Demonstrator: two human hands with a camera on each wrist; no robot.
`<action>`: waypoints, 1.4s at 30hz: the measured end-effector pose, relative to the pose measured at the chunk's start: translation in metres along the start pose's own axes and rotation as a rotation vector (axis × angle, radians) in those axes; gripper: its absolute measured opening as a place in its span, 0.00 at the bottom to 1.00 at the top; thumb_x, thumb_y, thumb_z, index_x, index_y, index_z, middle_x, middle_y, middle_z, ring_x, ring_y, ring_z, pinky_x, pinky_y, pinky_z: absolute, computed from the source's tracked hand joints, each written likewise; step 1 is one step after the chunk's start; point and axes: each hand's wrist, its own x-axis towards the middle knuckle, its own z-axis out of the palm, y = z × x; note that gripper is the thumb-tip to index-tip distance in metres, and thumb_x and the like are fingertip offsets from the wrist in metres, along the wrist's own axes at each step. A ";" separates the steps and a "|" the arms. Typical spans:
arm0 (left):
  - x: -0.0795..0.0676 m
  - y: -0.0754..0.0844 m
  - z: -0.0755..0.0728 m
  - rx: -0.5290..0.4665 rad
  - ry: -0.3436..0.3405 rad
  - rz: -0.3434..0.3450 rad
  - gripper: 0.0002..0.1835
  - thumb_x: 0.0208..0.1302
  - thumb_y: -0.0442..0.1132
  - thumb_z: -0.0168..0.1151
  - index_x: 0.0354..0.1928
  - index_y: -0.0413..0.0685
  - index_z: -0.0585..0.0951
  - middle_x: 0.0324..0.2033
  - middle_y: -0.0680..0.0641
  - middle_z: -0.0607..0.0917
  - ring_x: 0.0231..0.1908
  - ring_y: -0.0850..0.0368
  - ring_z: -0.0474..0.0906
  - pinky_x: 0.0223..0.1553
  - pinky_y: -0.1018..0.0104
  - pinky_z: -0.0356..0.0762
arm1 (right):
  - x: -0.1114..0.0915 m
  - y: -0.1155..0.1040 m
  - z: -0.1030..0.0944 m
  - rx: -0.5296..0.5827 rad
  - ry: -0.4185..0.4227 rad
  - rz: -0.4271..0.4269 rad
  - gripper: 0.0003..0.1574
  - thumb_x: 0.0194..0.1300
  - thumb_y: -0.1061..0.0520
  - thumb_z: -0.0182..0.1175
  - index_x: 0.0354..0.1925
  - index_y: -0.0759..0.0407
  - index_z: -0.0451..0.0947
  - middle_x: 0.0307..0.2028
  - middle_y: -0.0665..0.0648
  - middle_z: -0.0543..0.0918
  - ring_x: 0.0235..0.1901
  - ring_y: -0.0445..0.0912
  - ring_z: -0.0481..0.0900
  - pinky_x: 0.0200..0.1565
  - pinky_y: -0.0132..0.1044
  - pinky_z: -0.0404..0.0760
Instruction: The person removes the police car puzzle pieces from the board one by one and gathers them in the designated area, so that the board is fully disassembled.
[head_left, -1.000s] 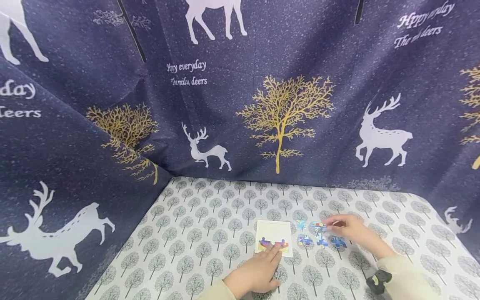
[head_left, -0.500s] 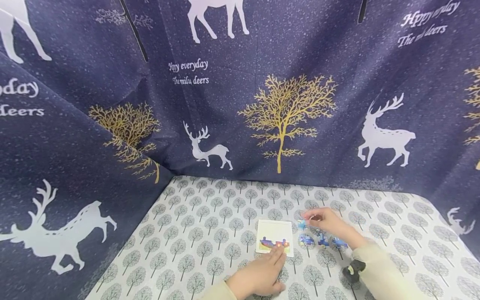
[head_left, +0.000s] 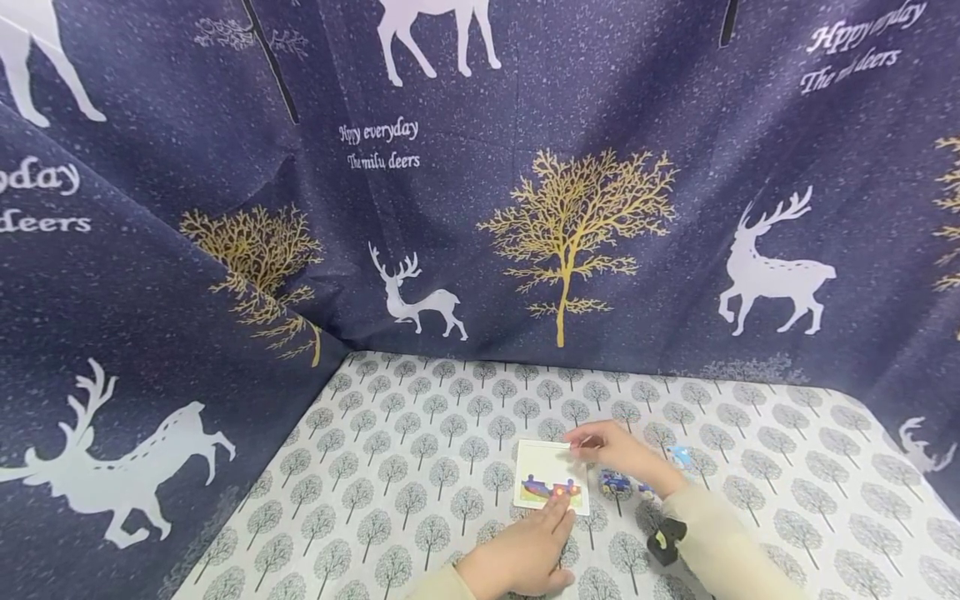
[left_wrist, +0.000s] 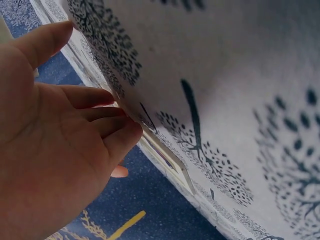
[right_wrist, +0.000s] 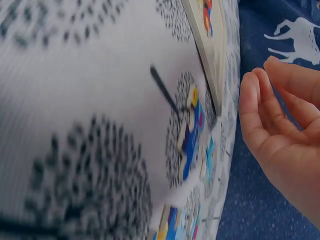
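Observation:
A white puzzle board (head_left: 536,457) lies on the cloth, with purple, red and yellow pieces (head_left: 535,486) along its near edge. My left hand (head_left: 521,546) rests straight fingertips on that edge; the left wrist view shows the hand (left_wrist: 65,135) spread, fingers at the board's rim (left_wrist: 182,175). Over the board's far right corner is my right hand (head_left: 618,450), fingers bent and tips close to the thumb. In the right wrist view no piece shows at the hand (right_wrist: 285,115); I cannot tell whether it pinches one. A blue jigsaw piece (head_left: 616,482) lies beside the board.
A light blue piece (head_left: 680,456) lies right of the right hand. Another piece (head_left: 647,492) is partly hidden by the right wrist, which wears a dark band (head_left: 666,540). A tree-print cloth (head_left: 405,483) covers the table, and a dark deer-print curtain (head_left: 480,208) hangs behind.
My right hand has moved left from the loose pieces to the board's far right corner, uncovering a light blue piece on the right. The left hand has stayed on the board.

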 end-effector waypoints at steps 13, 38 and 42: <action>0.001 -0.001 0.004 -0.014 0.001 -0.009 0.41 0.65 0.60 0.56 0.70 0.40 0.63 0.71 0.41 0.61 0.71 0.53 0.56 0.66 0.64 0.62 | 0.016 -0.007 0.029 0.025 -0.063 0.012 0.17 0.63 0.64 0.60 0.50 0.70 0.78 0.43 0.66 0.83 0.38 0.52 0.83 0.40 0.35 0.83; 0.002 -0.001 0.007 0.008 0.014 0.015 0.40 0.65 0.58 0.56 0.70 0.38 0.63 0.70 0.40 0.62 0.71 0.50 0.55 0.67 0.67 0.60 | 0.027 -0.005 0.053 -0.147 -0.072 0.047 0.09 0.56 0.63 0.66 0.38 0.59 0.85 0.31 0.48 0.81 0.31 0.41 0.77 0.36 0.33 0.79; 0.002 -0.001 0.006 0.016 0.015 0.017 0.40 0.65 0.58 0.56 0.69 0.37 0.64 0.70 0.40 0.62 0.71 0.50 0.56 0.67 0.67 0.60 | 0.027 -0.009 0.052 -0.127 -0.079 0.061 0.08 0.54 0.64 0.67 0.36 0.60 0.85 0.30 0.48 0.81 0.31 0.42 0.77 0.36 0.34 0.78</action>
